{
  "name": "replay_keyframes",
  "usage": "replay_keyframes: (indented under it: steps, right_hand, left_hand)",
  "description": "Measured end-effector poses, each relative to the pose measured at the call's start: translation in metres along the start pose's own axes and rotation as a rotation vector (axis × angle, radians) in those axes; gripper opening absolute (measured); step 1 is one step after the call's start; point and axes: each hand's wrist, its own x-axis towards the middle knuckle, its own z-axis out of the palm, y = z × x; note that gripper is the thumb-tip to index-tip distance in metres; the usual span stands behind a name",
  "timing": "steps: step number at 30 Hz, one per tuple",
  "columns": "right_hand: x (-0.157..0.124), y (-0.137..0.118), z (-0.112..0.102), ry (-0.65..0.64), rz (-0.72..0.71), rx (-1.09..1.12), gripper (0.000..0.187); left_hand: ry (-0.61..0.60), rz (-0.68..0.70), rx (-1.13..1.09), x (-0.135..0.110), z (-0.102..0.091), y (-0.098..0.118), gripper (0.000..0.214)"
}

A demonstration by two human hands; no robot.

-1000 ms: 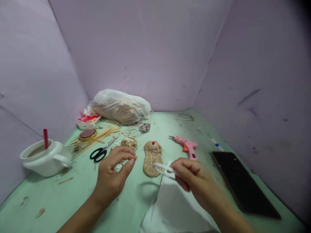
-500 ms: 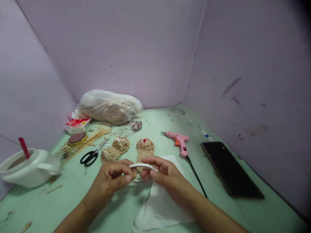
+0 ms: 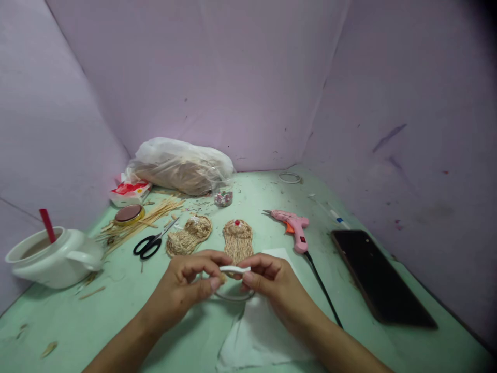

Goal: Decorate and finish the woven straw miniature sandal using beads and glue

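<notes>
My left hand [image 3: 186, 286] and my right hand [image 3: 267, 282] meet over the green table [image 3: 116, 311], both pinching a small white ring of tape [image 3: 234, 270] between thumb and fingers. A tiny tan scrap sits at my left fingertips. Just beyond the hands lie two woven straw slipper shapes, one plain [image 3: 189, 234] and one with a red bead [image 3: 237, 239]. A sheet of white paper [image 3: 264, 331] lies under my right wrist.
A pink glue gun [image 3: 293, 228] with its black cord lies to the right, a black phone [image 3: 378, 277] beyond it. Black scissors [image 3: 149, 244], straw sticks [image 3: 143, 220], a round tin [image 3: 129, 213], a white pot [image 3: 54, 256] and a plastic bag [image 3: 180, 166] stand at left and back.
My hands have come together from apart; the white ring, first held only by the right hand, is now pinched by both. The view shifted slightly.
</notes>
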Motion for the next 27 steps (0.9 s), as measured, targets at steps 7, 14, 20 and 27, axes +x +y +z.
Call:
replay_keyframes:
  steps: [7, 14, 20, 27]
  right_hand:
    - [-0.011, -0.003, 0.006, 0.02, -0.384, -0.498, 0.015]
    - [-0.007, 0.001, 0.008, 0.061, -0.043, -0.319, 0.009]
    - [-0.005, 0.0, 0.006, 0.043, -0.009, -0.288, 0.008]
    - [-0.006, 0.0, 0.008, 0.047, 0.008, -0.347, 0.008]
  left_hand:
    - [-0.059, 0.15, 0.281, -0.012, 0.008, 0.016, 0.016]
    - [-0.066, 0.21, 0.434, -0.021, 0.014, 0.016, 0.018]
    - [-0.127, -0.103, 0.302, -0.018, 0.015, 0.017, 0.014]
    - [-0.081, -0.098, 0.317, -0.018, 0.019, 0.017, 0.021]
